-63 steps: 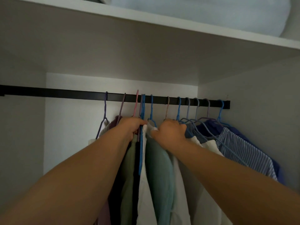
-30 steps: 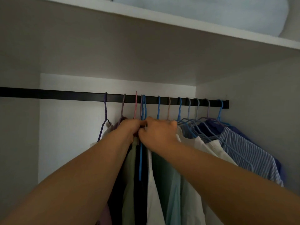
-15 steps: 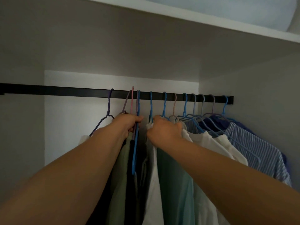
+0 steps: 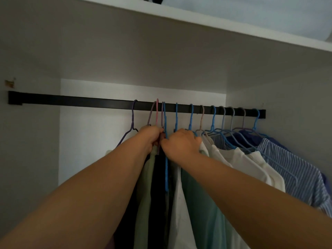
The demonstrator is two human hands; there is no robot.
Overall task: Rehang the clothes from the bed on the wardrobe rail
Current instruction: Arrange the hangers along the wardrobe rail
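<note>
A black wardrobe rail (image 4: pixel 80 102) runs across the back of the wardrobe. Several coloured wire hangers hang on its right half with shirts on them: pale green (image 4: pixel 145 186), black, white (image 4: pixel 177 203), teal (image 4: pixel 203 203), cream (image 4: pixel 251 162) and blue striped (image 4: pixel 301 173). My left hand (image 4: pixel 150 135) grips a bunch of hanger necks under the pink and purple hooks (image 4: pixel 157 112). My right hand (image 4: pixel 181 141) is curled round the neck of a blue hanger (image 4: pixel 166 159) just to the right, almost touching my left hand.
A white shelf (image 4: pixel 197 20) sits above the rail with a pale blue bundle (image 4: pixel 269 15) on it. The left half of the rail carries no hangers. The wardrobe's right wall (image 4: pixel 296 87) stands close to the last hanger.
My right hand has shifted left, close against my left hand, and the hangers to the right now hang spaced apart. The view has pulled back a little, showing the rail's left end.
</note>
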